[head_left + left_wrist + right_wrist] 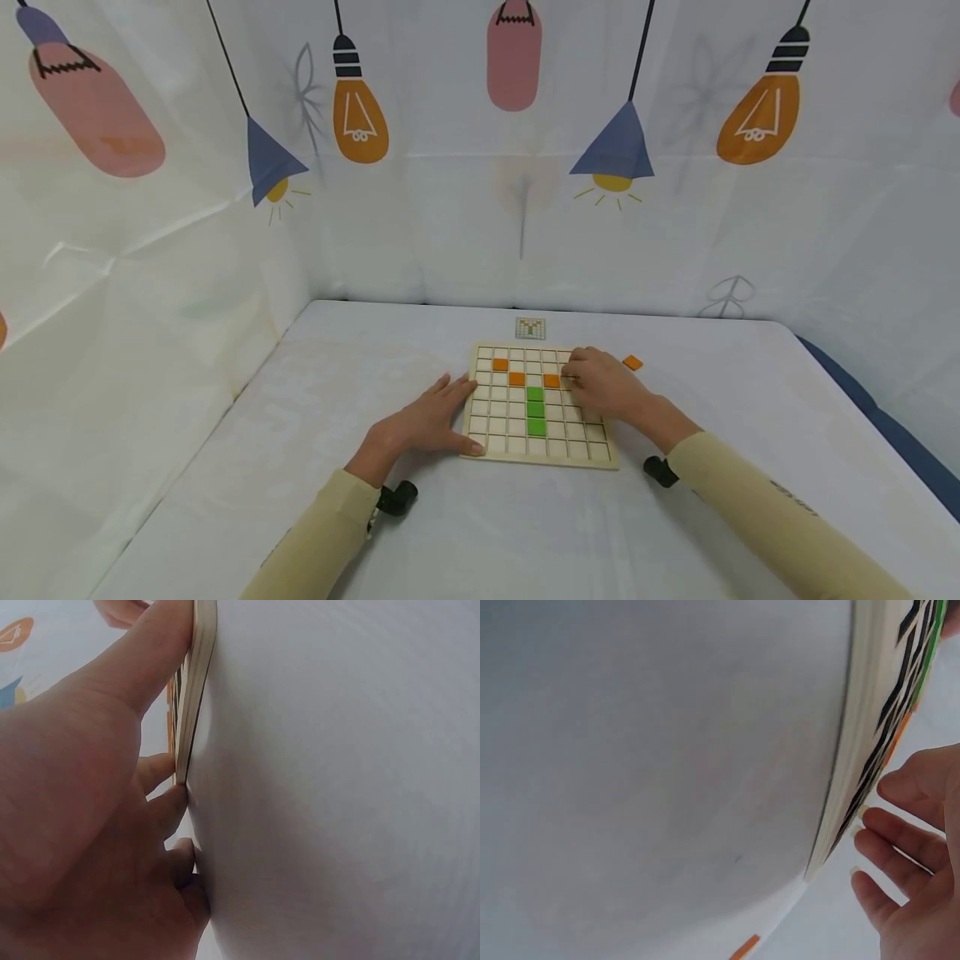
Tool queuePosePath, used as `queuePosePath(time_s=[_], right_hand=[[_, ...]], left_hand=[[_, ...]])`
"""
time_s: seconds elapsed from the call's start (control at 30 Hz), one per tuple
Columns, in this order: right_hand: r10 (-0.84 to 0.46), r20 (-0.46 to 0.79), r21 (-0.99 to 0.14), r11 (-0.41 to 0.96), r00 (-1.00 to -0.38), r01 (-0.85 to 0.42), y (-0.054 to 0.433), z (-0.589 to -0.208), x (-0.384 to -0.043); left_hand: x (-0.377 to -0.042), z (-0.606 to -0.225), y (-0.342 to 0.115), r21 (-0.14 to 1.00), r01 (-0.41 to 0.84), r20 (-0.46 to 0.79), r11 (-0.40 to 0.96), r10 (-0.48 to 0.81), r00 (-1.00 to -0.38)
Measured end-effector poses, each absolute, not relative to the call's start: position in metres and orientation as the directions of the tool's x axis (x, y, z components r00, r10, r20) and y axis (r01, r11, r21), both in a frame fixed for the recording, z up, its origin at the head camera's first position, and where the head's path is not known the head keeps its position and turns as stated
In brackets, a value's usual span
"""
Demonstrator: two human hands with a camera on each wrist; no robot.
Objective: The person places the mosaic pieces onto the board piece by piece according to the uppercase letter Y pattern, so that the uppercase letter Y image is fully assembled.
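A wooden grid board (498,423) lies flat on the table. Orange square tiles (500,365) and a column of green square tiles (536,408) sit in some of its cells. My left hand (423,423) is spread at the board's left edge, its thumb on the near left corner and its fingertips along the side. Over the board's upper right part is my right hand (609,385), fingers slightly bent and fingertips at the surface. In the right wrist view no tile shows between its thumb and fingers (889,859); the cells beneath are hidden in the head view.
One loose orange tile (633,362) lies on the table to the right of the board. Behind the board is a small pattern card (530,328). The white table (300,500) is backed by a hanging sheet (450,233) printed with lamps.
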State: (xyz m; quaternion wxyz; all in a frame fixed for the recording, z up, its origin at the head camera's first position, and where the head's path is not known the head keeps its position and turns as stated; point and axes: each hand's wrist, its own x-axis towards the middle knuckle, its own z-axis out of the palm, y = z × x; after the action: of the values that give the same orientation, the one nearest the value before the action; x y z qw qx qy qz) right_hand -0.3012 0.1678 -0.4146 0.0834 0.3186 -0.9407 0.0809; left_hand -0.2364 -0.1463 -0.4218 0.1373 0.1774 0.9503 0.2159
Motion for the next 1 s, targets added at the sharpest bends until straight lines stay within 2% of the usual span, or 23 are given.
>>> queuePosePath(time_s=[0.23,0.47,0.77,1.0], right_hand=[[-0.561,0.236,-0.124,0.792,-0.793,-0.597,0.183,-0.418,-0.302],[-0.537,0.203,-0.069,0.826,-0.819,-0.559,0.192,-0.416,-0.304],[-0.515,0.244,0.016,0.849,-0.822,-0.527,0.208,-0.417,-0.308],[-0.467,0.236,-0.002,0.877,-0.852,-0.481,0.215,-0.415,-0.305]], left_hand=[[-0.234,-0.419,-0.147,0.471,0.278,-0.181,0.837,0.4,-0.898],[-0.235,-0.421,-0.148,0.469,0.276,-0.185,0.839,0.399,-0.898],[-0.236,-0.419,-0.148,0.477,0.284,-0.177,0.832,0.408,-0.896],[-0.236,-0.421,-0.148,0.457,0.288,-0.177,0.841,0.404,-0.898]])
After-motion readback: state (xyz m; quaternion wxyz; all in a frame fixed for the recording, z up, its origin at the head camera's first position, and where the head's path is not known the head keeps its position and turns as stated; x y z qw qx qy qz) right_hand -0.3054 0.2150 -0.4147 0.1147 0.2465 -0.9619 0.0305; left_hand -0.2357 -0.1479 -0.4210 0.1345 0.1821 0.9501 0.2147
